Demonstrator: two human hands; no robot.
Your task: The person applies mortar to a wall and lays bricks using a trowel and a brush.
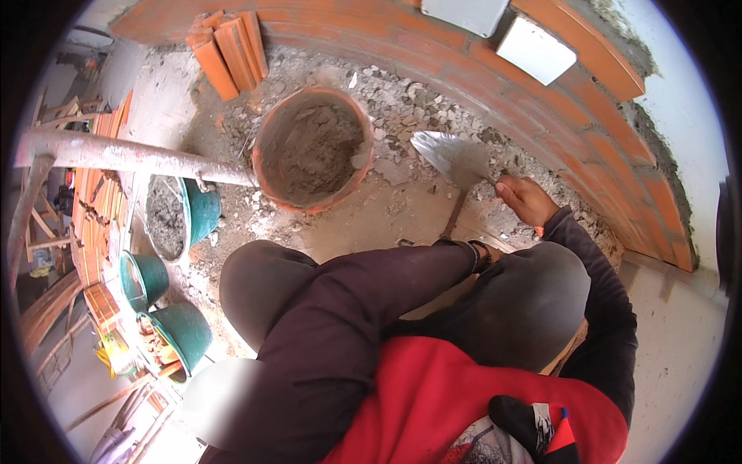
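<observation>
My right hand (529,199) is closed around the handle of a pointed trowel (454,157). The trowel's blade is grey and smeared, held above the rubble-strewn floor beside the brick wall. My left arm crosses my lap, and my left hand (488,255) rests by my right knee; its fingers are mostly hidden. Left of the trowel stands an orange-rimmed bucket (362,182) with grey mortar (313,147) inside. A thin brown rod (456,215) shows below the blade, partly hidden by my arm.
The low orange brick wall (464,77) curves along the far and right side, with white boxes (536,50) on it. Several loose bricks (228,54) lean at the far left. A metal pole (139,153) reaches toward the bucket. Green buckets (202,210) stand at left.
</observation>
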